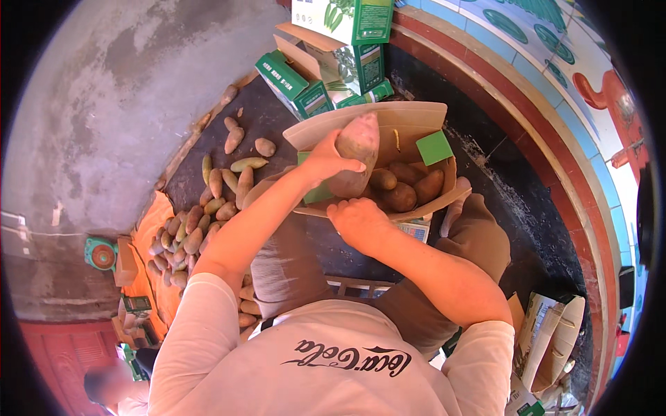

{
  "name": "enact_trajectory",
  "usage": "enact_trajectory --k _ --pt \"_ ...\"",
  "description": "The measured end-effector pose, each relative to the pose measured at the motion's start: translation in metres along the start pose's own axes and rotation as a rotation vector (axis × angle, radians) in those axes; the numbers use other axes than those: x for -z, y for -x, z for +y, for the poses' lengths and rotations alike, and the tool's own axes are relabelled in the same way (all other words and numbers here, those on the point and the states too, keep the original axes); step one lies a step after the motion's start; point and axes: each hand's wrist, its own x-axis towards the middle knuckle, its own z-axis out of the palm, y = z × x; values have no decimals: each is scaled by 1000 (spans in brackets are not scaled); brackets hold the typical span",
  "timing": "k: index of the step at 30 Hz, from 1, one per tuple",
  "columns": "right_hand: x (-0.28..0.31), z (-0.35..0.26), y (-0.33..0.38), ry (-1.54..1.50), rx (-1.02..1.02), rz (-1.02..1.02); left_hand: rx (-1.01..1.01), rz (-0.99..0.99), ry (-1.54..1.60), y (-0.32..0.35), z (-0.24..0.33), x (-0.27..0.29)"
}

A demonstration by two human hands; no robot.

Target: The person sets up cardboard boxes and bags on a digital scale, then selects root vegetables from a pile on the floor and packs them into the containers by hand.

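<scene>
In front of me an open cardboard box (368,109) stands between my knees. Several brown sweet potatoes (402,197) lie in its right part. My left hand (326,161) reaches over the box's left side, its fingers and thumb around a large pinkish-brown sweet potato (359,141). That one is tilted, its pale end pointing up and away from me. At the box's near rim my right hand (361,220) is closed, with its fingers curled on the cardboard edge; part of its grip is hidden.
A heap of sweet potatoes (187,239) spreads on the floor to my left, partly on an orange sheet (161,215). Green-and-white cartons (361,66) stand beyond the box. More cardboard (555,340) leans at the lower right. Another person (114,385) is at the lower left.
</scene>
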Motion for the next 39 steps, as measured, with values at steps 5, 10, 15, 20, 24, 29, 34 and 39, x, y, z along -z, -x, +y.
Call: enact_trajectory --k 5,10,15,20,24,29,34,39 --pt "0 0 0 -17 13 14 110 -24 -386 -17 -40 1" --pt "0 2 -2 25 19 30 -163 13 -396 2 -32 14" --pt "1 5 -2 43 0 23 -304 148 -397 36 -17 43" --pt "3 7 -1 20 11 75 -419 446 -479 69 -12 69" --pt "6 14 0 -12 -16 63 -455 660 -493 83 -29 79" --pt "7 17 -1 -19 -9 17 -362 772 -339 87 -36 85" --pt "21 27 2 -227 -89 0 -316 802 -110 80 -54 89" --pt "37 33 1 -310 -162 -52 -287 803 -124 83 -52 91"
